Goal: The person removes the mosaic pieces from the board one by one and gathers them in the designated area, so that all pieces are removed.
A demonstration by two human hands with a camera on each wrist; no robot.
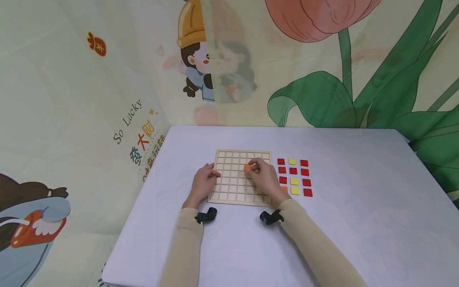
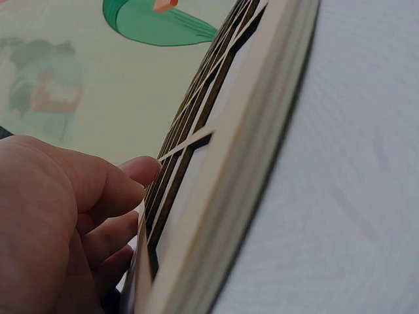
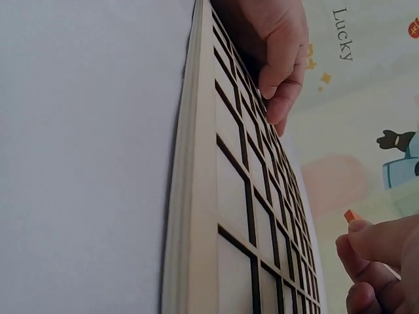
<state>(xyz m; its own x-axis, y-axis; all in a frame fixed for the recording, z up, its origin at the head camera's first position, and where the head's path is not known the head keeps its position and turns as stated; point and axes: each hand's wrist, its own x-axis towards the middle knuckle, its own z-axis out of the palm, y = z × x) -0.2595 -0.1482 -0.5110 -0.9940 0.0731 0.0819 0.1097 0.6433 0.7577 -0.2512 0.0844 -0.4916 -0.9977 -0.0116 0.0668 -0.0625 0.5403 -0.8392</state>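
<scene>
A square wooden grid board [image 1: 229,186] lies on the table, its visible cells bare. My left hand [image 1: 204,181] holds the board's left edge, thumb over the rim and fingers along the side. In the left wrist view the same hand [image 2: 59,209] shows curled fingers at the frame. Over the board's right half, my right hand [image 1: 264,177] pinches an orange square tile [image 1: 247,167] between thumb and fingertips. The right wrist view shows this tile [image 3: 350,215] raised above the grid.
Right of the board lie rows of red tiles [image 1: 304,163] and yellow tiles [image 1: 292,161]. One orange tile [image 1: 284,189] is partly hidden by my right wrist. A white cloth covers the table [image 1: 358,231]; printed curtains [image 1: 315,59] hang behind and at the left.
</scene>
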